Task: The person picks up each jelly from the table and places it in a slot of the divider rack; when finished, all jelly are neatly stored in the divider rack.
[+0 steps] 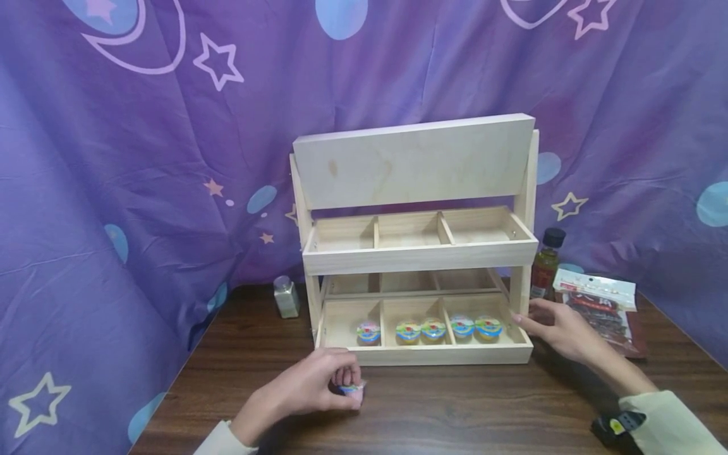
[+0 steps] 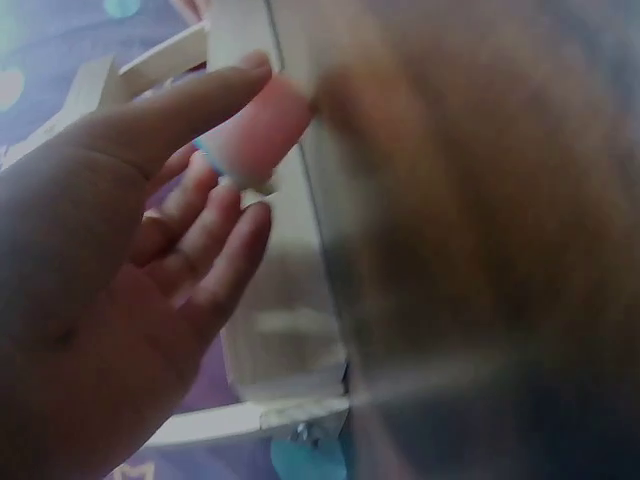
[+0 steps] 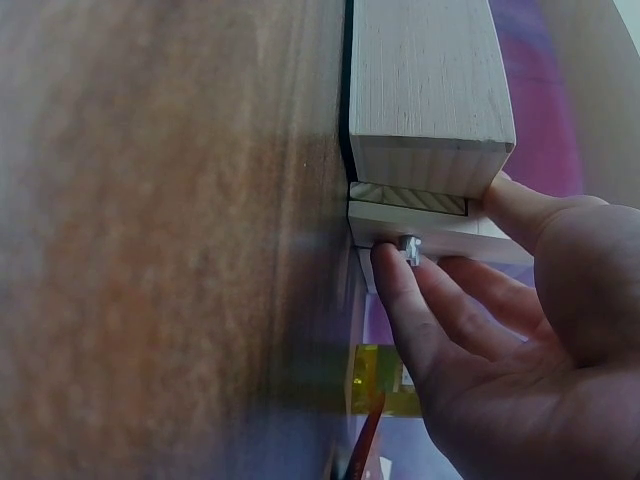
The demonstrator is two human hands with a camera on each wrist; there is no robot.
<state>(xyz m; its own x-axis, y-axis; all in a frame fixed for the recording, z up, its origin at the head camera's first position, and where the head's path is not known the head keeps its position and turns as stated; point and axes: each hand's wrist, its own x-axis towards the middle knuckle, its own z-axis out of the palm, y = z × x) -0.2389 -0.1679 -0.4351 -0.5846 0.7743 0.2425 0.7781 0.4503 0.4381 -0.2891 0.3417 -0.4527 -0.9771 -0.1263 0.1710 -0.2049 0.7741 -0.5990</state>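
My left hand (image 1: pixel 307 384) pinches a small jelly cup (image 2: pixel 263 128) between thumb and fingers, just in front of the wooden shelf rack's lower tray. The cup's body looks pink in the left wrist view, with a colourful lid partly hidden by the fingers. At the rack's lower right corner, my right hand (image 1: pixel 564 327) grips the wooden rack (image 1: pixel 418 257), thumb at the tray's edge and fingers by a metal bolt (image 3: pixel 410 248) on the side. In the lower tray, one jelly cup (image 1: pixel 368 332) sits in the left compartment, two in the middle, two in the right.
A glass jar (image 1: pixel 286 297) with a pale filling stands left of the rack. Behind the right hand are a dark-capped bottle (image 1: pixel 545 265) and a dark red food packet (image 1: pixel 597 316). Purple curtain (image 1: pixel 142 189) surrounds the brown table (image 1: pixel 455 411).
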